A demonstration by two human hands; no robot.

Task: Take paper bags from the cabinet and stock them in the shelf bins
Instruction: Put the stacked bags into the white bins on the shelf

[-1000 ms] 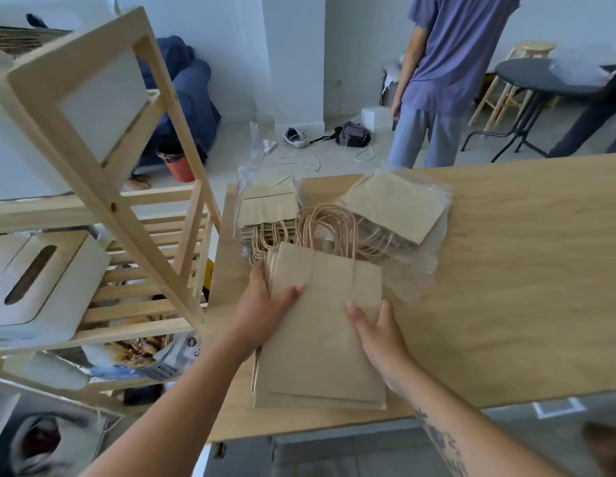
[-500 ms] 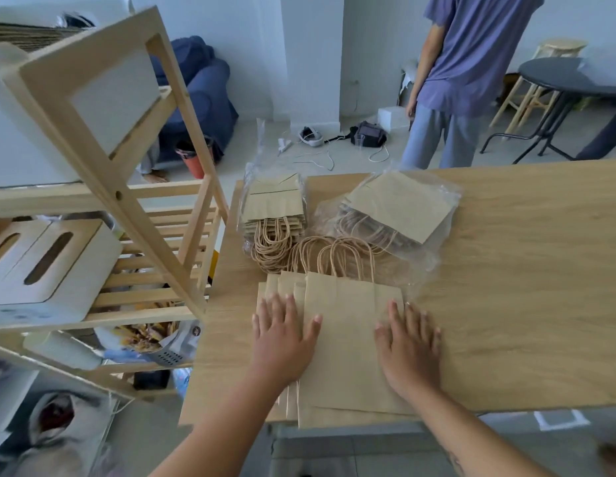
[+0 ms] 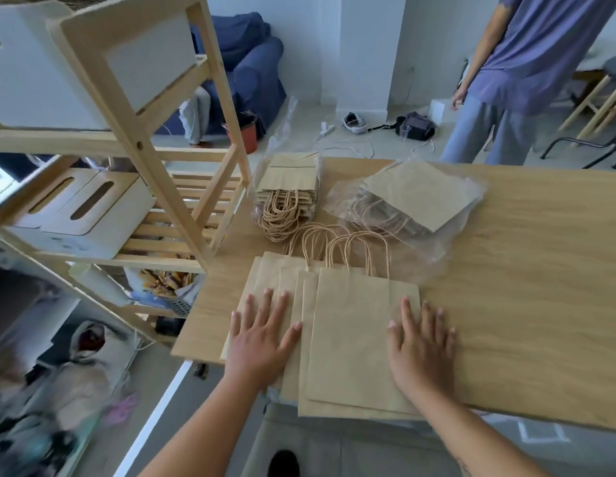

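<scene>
both hands lie flat, palms down, fingers spread, on a fanned stack of loose paper bags (image 3: 351,339) at the near edge of the wooden counter (image 3: 523,270). the left hand (image 3: 262,335) presses on the left part of the fan, where several bags slide out sideways from under one another. the right hand (image 3: 420,342) rests on the right edge of the top bag, its outer fingers spilling onto the bare counter. neither hand grips anything; they are fully open and only press down. the bags' near ends overhang the counter edge a little, and their twisted paper handles (image 3: 341,246) point away from the person.

beyond the fan lie two more bundles in clear plastic wrap: one packet (image 3: 287,184) to the left, handles curling toward the loose bags, and a second packet (image 3: 416,197) to the right, turned at an angle.

a wooden shelf unit (image 3: 134,132) stands just left of the counter, with white bins (image 3: 86,208) with slot handles on its slatted middle tier and another white bin (image 3: 41,63) above. a second person in a purple shirt (image 3: 540,46) stands on the far side of the counter.
</scene>
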